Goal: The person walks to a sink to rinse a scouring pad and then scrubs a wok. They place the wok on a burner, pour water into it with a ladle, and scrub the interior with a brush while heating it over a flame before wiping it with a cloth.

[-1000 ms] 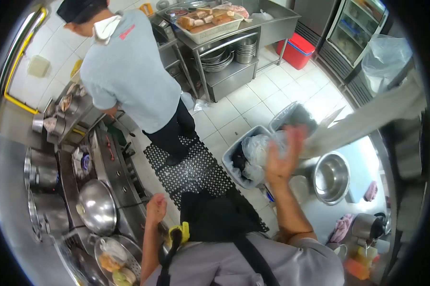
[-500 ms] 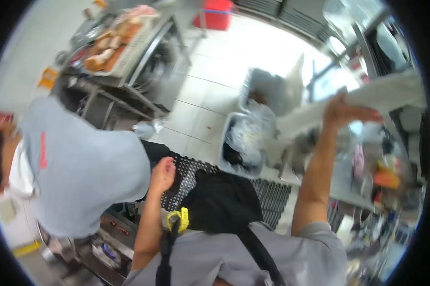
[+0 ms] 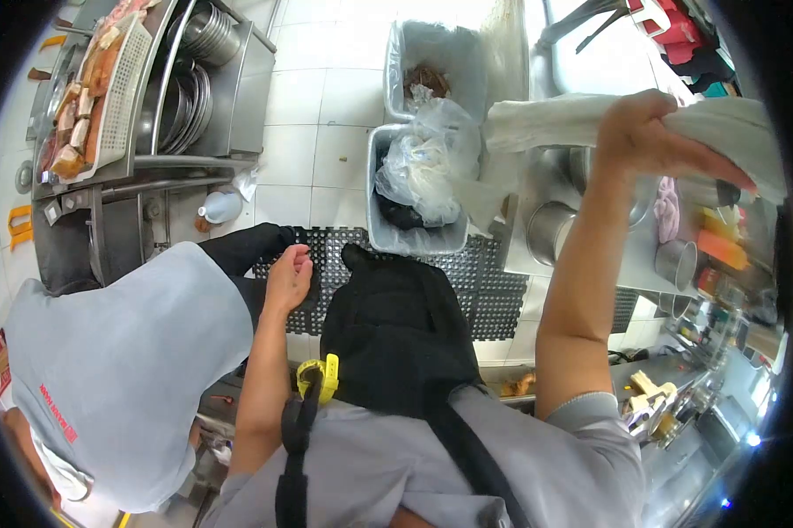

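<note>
My right hand is raised at the right, with a long, white, cloth-like length between its thumb and fingers. That white length stretches sideways above a steel counter; its right end runs to the picture's dark edge. My left hand hangs low in front of me, fingers loosely bent and nothing in them. It is near the dark trouser leg of a co-worker in a grey shirt. A yellow clip shows at my strap.
Two lined grey bins stand ahead, the nearer holding clear plastic bags. At the left, a crate of meat tops a steel table with stacked pans below. Black perforated matting covers some floor. Pots stand at right.
The view has levelled and become sharper. In the picture, the bins and white length sit higher. My right hand has shifted up slightly and stays at the white length; my left hand remains low.
</note>
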The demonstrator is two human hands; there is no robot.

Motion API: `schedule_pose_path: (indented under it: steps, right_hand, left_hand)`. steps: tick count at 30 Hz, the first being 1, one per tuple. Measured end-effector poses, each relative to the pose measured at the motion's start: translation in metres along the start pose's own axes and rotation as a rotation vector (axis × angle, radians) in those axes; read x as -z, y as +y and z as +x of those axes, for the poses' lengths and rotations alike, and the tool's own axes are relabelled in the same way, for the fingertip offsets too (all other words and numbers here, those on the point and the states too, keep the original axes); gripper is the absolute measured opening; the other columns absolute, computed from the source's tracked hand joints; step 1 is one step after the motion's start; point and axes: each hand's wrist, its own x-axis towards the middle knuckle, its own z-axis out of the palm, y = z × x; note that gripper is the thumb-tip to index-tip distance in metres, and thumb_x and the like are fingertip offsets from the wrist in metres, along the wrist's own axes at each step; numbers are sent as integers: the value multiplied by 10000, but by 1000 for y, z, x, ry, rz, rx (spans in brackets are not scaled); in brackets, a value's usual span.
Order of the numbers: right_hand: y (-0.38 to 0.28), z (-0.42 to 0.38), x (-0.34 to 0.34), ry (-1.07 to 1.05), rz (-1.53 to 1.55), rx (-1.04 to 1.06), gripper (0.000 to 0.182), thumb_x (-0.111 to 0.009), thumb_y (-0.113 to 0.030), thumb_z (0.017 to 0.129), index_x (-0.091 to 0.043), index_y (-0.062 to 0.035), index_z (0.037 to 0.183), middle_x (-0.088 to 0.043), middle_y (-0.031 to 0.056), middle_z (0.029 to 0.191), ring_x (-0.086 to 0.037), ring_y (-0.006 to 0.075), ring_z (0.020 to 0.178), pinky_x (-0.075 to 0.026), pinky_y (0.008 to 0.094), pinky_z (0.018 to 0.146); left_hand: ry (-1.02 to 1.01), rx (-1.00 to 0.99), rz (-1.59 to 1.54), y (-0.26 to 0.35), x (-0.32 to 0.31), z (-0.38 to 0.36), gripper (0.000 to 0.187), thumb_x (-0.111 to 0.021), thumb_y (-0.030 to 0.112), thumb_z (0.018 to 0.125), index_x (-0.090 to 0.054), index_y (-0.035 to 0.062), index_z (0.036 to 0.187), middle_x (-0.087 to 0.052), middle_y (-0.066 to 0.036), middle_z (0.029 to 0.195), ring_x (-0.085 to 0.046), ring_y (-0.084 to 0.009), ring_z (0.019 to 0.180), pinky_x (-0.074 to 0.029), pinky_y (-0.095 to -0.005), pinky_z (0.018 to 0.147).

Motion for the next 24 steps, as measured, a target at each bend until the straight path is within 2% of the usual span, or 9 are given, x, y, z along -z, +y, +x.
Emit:
schedule_pose_path:
  steps: [6,8,10,12,13,15,17,22,24]
  right_hand:
    - [4,1,1,0,47,67,1072,-498,24,717,315,133,1406,24,443,1477,-211,492,1400,-170,473,1180]
    - [-4,0,5,-52,6,14,1074,-479,25,724,359,100,1391,6,430,1469,-272,458,1377,-240,448,1167]
    - [-8,3,8,-82,59,-77,1081,-469,16,729,393,77,1379,1,420,1466,-300,441,1366,-272,434,1164]
    - [-16,4,8,-67,210,-174,1089,-476,1,731,399,71,1376,2,415,1471,-295,445,1369,-261,433,1171]
    - [-16,-4,7,-25,45,-208,1040,-525,-20,786,279,123,1430,-31,432,1489,-289,508,1353,-273,467,1157]
    - [26,-31,2,-5,-225,-82,1027,-542,-65,831,263,103,1446,43,422,1510,-188,519,1405,-218,492,1176]
    - [29,-37,-1,-48,-337,10,1030,-587,-207,917,236,38,1486,176,387,1531,21,526,1456,-107,557,1190]
    - [-104,4,33,65,-149,17,948,-680,-370,918,-103,84,1518,-79,342,1563,-58,553,1435,-180,636,1135]
    - [-178,27,34,56,180,14,843,-687,-255,915,-185,69,1509,-130,273,1580,-108,432,1471,-217,570,1149]
  left_hand:
    - [-17,247,18,-60,-33,-30,302,-600,172,931,-616,38,1201,-699,-155,1079,-675,-249,1006,-518,-363,891]
    - [-39,125,72,-134,-54,-66,305,-580,233,941,-629,33,1166,-699,-173,1059,-679,-259,986,-521,-387,862]
    - [-207,421,244,-108,-48,-101,254,-557,190,912,-619,7,1077,-664,-226,1078,-626,-417,1039,-502,-464,886]
    - [-281,368,224,-196,-72,-158,258,-552,193,904,-613,1,1065,-662,-237,1052,-625,-422,1026,-500,-480,866]
    - [-311,425,191,-223,-76,-179,258,-554,195,904,-615,2,1063,-662,-234,1049,-626,-419,1022,-500,-479,863]
    - [-313,581,88,-234,-68,-210,258,-557,200,905,-617,4,1061,-662,-228,1044,-628,-415,1014,-500,-478,857]
    - [-238,660,-20,-244,-63,-238,258,-560,204,905,-619,5,1058,-662,-223,1038,-630,-410,1006,-501,-477,852]
    - [51,805,-340,-238,-74,-279,258,-568,215,906,-625,10,1051,-663,-209,1025,-635,-398,986,-502,-474,839]
    - [117,857,-447,-230,-80,-289,259,-571,220,906,-628,12,1049,-663,-203,1019,-638,-393,978,-503,-473,833]
